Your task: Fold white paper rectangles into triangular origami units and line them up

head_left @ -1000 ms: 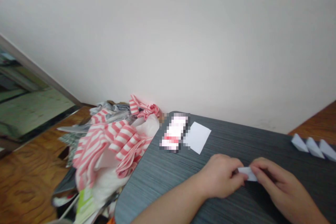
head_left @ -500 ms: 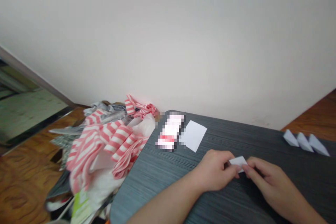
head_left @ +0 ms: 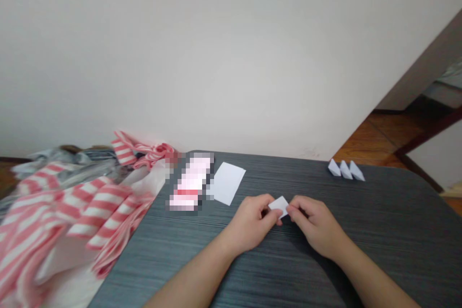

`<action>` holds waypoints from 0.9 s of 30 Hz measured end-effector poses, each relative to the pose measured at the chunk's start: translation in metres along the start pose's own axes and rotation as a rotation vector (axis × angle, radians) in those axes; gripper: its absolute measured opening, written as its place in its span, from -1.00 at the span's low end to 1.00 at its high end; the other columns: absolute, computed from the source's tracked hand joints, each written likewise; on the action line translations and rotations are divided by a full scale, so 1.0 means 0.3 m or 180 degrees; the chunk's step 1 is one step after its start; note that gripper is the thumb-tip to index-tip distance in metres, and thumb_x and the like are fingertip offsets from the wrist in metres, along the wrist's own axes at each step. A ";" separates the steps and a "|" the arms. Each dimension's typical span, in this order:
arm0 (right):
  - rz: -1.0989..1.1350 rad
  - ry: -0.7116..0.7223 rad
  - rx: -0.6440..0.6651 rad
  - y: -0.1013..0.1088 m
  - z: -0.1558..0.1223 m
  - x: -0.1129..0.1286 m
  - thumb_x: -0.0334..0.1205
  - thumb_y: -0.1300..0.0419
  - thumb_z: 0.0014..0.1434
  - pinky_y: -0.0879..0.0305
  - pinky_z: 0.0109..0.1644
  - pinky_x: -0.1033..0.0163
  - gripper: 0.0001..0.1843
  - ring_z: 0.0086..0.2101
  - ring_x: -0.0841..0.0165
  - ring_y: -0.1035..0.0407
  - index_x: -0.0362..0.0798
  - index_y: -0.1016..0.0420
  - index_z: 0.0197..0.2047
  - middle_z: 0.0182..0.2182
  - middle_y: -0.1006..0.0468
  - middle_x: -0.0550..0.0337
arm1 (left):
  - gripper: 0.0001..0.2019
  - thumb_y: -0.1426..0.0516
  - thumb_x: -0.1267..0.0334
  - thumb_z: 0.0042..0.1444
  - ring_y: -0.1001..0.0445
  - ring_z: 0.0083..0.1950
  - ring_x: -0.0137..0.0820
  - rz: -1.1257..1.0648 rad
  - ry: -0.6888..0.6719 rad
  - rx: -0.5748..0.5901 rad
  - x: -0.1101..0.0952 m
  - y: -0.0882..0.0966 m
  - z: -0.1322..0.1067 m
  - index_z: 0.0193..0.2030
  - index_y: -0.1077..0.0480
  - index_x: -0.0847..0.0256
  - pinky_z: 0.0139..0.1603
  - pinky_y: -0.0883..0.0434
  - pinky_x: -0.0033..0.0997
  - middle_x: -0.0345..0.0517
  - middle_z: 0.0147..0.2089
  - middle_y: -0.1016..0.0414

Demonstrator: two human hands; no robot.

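Grasping a small white paper piece at its left with the left hand and at its right corner with the right hand, at the dark table; hard to tell whether touching the surface. Farther back, with three folded paper shapes at right, a flat sheet at left.

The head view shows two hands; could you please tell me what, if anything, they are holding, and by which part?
A small piece of white paper: the left hand pinches its left side, the right hand its right corner.
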State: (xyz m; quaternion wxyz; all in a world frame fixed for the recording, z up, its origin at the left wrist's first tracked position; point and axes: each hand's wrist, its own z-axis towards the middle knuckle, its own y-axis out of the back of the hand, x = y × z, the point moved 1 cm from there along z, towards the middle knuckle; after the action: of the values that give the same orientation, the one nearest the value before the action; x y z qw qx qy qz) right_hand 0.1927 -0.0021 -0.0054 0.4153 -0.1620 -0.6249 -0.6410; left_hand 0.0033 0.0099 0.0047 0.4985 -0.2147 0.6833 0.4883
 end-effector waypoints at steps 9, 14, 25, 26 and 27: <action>0.0052 0.0056 0.0031 0.003 0.002 0.009 -0.20 -0.07 0.32 -0.18 -0.37 0.32 -0.68 -0.49 0.39 -0.30 -0.04 -0.34 -0.48 -0.54 -0.42 0.27 | -0.77 -0.03 0.17 0.30 -0.41 -0.35 -0.45 -0.0289 -0.0178 -0.0128 -0.006 -0.007 -0.004 -0.21 -0.44 0.24 -0.34 -0.27 -0.52 -0.20 -0.35 -0.52; 0.0053 0.0062 0.0120 0.001 0.001 0.011 -0.20 -0.07 0.32 -0.18 -0.37 0.32 -0.69 -0.48 0.39 -0.30 -0.04 -0.34 -0.47 -0.53 -0.42 0.27 | -0.69 0.01 0.14 0.32 -0.36 -0.38 -0.45 0.0040 -0.0155 -0.0191 0.003 -0.006 0.001 -0.32 -0.44 0.25 -0.35 -0.22 -0.51 -0.22 -0.42 -0.45; 0.0170 0.0030 0.0143 -0.007 0.000 0.004 -0.26 -0.09 0.30 -0.17 -0.36 0.32 -0.74 -0.48 0.40 -0.29 -0.05 -0.36 -0.46 -0.53 -0.39 0.28 | -0.66 -0.02 0.14 0.30 -0.28 -0.44 -0.49 -0.0053 -0.0132 -0.0304 0.023 -0.014 0.001 -0.44 -0.38 0.26 -0.42 -0.15 -0.51 -0.25 -0.51 -0.34; 0.0186 0.0049 0.0154 -0.007 -0.001 0.003 -0.27 -0.10 0.29 -0.17 -0.36 0.32 -0.74 -0.47 0.40 -0.29 -0.05 -0.36 -0.45 -0.53 -0.39 0.28 | -0.67 -0.02 0.14 0.30 -0.28 -0.44 -0.49 -0.0061 -0.0138 -0.0311 0.025 -0.015 0.001 -0.44 -0.38 0.27 -0.43 -0.15 -0.51 -0.25 -0.51 -0.34; 0.0198 0.0077 0.0174 -0.008 -0.002 0.001 -0.28 -0.10 0.29 -0.17 -0.35 0.32 -0.75 -0.47 0.40 -0.29 -0.05 -0.36 -0.45 -0.53 -0.39 0.27 | -0.67 -0.02 0.15 0.29 -0.28 -0.45 -0.49 -0.0060 -0.0140 -0.0311 0.026 -0.016 0.001 -0.44 -0.39 0.27 -0.43 -0.15 -0.51 -0.25 -0.51 -0.35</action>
State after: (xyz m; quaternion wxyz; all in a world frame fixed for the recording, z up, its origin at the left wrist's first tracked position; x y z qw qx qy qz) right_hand 0.1909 -0.0031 -0.0066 0.4468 -0.1622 -0.6318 -0.6124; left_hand 0.0039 0.0097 -0.0045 0.5070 -0.2345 0.6455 0.5209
